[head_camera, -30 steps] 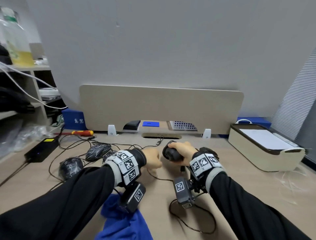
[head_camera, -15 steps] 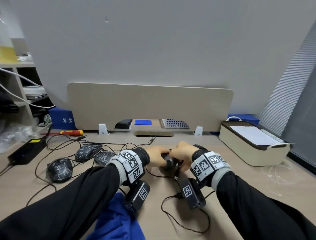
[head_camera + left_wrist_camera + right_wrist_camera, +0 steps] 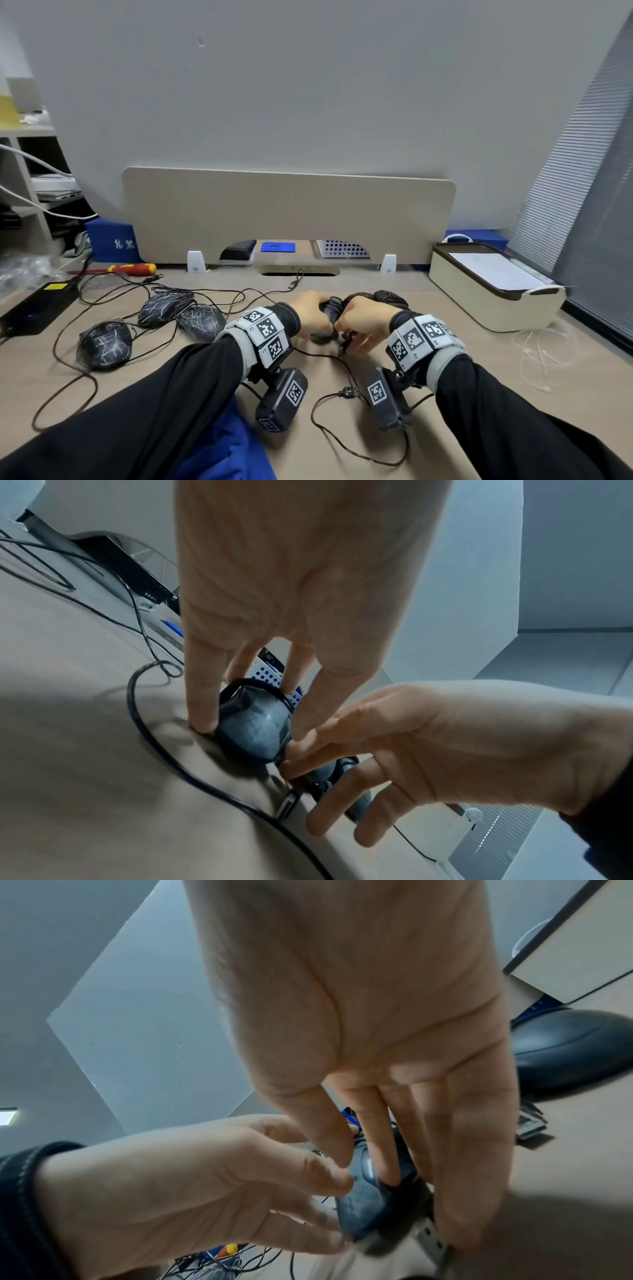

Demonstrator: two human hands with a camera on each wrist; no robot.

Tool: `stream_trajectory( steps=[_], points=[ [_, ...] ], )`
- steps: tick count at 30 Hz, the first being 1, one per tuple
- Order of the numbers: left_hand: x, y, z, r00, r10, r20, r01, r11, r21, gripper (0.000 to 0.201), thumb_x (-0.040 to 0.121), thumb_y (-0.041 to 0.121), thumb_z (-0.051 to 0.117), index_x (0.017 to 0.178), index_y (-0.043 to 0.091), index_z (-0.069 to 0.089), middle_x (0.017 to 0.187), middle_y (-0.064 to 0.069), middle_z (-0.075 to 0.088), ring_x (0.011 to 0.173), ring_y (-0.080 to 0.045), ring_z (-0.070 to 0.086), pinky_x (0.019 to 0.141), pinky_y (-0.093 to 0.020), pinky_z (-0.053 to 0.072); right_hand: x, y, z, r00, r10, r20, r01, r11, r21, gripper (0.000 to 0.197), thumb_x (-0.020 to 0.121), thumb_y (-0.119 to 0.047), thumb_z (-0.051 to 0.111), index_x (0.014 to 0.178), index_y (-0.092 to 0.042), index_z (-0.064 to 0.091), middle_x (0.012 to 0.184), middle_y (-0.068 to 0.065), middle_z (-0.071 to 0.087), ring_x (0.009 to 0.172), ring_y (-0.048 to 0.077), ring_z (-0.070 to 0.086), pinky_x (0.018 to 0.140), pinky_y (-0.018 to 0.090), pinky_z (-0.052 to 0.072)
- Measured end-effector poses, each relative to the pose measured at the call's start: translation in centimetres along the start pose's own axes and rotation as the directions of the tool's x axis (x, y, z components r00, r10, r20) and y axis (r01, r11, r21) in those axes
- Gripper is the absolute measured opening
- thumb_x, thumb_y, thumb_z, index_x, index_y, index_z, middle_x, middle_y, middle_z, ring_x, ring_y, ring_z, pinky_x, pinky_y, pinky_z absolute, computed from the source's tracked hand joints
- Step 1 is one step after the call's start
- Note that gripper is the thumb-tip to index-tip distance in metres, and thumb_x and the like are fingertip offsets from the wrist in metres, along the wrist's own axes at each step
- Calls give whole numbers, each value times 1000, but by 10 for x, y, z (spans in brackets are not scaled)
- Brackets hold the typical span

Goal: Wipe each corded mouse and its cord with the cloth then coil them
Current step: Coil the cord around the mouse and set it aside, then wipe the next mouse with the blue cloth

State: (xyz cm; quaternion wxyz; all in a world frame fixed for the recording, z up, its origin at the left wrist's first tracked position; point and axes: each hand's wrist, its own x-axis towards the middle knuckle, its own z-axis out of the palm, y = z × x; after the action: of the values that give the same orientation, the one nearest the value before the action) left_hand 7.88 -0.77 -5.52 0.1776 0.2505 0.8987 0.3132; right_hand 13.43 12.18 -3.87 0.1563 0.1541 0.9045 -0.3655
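A black corded mouse [image 3: 329,307] sits on the desk between my two hands, with cord turns wound round its body [image 3: 255,730]. My left hand [image 3: 310,317] grips it from the left, thumb and fingers [image 3: 202,710] on either side. My right hand [image 3: 359,325] meets it from the right and pinches the cord [image 3: 301,779] against the mouse near the USB plug [image 3: 287,802]. The rest of that cord [image 3: 342,442] loops loosely over the desk toward me. The blue cloth [image 3: 226,445] lies crumpled at the front edge under my left forearm.
Three more black mice [image 3: 166,308] [image 3: 202,322] [image 3: 104,344] lie at the left amid tangled cords. Wound mice [image 3: 388,298] sit just behind my right hand. A cream box [image 3: 493,291] stands at the right, a power brick [image 3: 37,308] and a screwdriver [image 3: 132,268] at the far left.
A second ago my right hand held the mouse up alone. It has come down to the desk, and my left hand has closed in and taken hold of it.
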Motion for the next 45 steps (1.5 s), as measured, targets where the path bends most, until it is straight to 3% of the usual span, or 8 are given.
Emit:
stream_trajectory(
  steps=[10, 14, 17, 26, 33, 37, 40, 45],
  points=[
    [-4, 5, 3, 998, -43, 52, 46, 997, -59, 47, 76, 13, 65, 122, 16, 59, 114, -15, 66, 92, -25, 61, 68, -35, 59, 7, 2, 9, 998, 6, -62, -4, 1000, 20, 11, 95, -11, 57, 101, -3, 62, 99, 21, 70, 76, 34, 71, 77, 48, 62],
    [-18, 6, -2, 1000, -9, -14, 9, 1000, -29, 35, 93, 9, 57, 129, 8, 56, 103, -9, 59, 70, -15, 52, 49, -17, 39, -8, -8, 5, 989, -16, -145, 11, 999, -37, 20, 93, -7, 52, 108, 2, 61, 81, 15, 62, 68, 32, 68, 58, 37, 59],
    [-37, 2, -16, 997, -55, -56, 52, 997, -60, 40, 94, 7, 53, 134, 10, 54, 113, -13, 59, 80, -21, 57, 56, -27, 54, -28, -24, 6, 985, -78, -156, 65, 994, -90, 13, 94, -9, 52, 101, -1, 61, 84, 13, 68, 52, 20, 61, 38, 20, 41],
    [-131, -57, -73, 952, -220, -213, 190, 970, -150, 28, 90, 0, 46, 111, -4, 65, 73, -11, 57, 55, -21, 48, 47, -24, 43, -81, -98, 113, 933, -193, 304, 282, 916, -284, 49, 92, -38, 69, 127, -6, 56, 106, 8, 62, 77, 24, 67, 60, 28, 53],
    [-179, -90, -90, 949, -258, -183, 216, 951, -221, 21, 92, 5, 52, 111, 4, 61, 89, -14, 60, 57, -17, 48, 50, -28, 46, -85, -118, 157, 956, -239, 168, 292, 810, -508, 44, 82, -26, 79, 116, -1, 68, 100, 12, 69, 79, 22, 59, 64, 30, 49],
    [-188, -101, -96, 935, -278, -220, 220, 942, -254, 8, 89, 5, 53, 94, 8, 58, 78, -10, 55, 53, -19, 44, 47, -26, 41, -78, -121, 155, 942, -330, -57, 284, 879, -384, 14, 87, -13, 67, 97, -4, 63, 88, 8, 58, 80, 23, 54, 52, 24, 37],
    [-182, -111, -95, 901, -324, -287, 240, 926, -292, 8, 87, 5, 48, 90, 9, 54, 71, -12, 49, 46, -18, 38, 48, -25, 36, -73, -120, 146, 929, -322, -182, 276, 931, -240, 2, 90, -12, 56, 89, -13, 55, 87, 5, 57, 85, 24, 54, 64, 25, 39],
    [-161, -125, -86, 872, -379, -309, 353, 926, -138, 35, 91, 18, 58, 121, 0, 56, 115, -24, 63, 102, -37, 66, 74, -35, 52, -59, -101, 135, 944, -252, -213, 229, 965, -129, 11, 91, -12, 57, 83, -15, 51, 80, -2, 51, 79, 18, 52, 65, 26, 38]
  ],
)
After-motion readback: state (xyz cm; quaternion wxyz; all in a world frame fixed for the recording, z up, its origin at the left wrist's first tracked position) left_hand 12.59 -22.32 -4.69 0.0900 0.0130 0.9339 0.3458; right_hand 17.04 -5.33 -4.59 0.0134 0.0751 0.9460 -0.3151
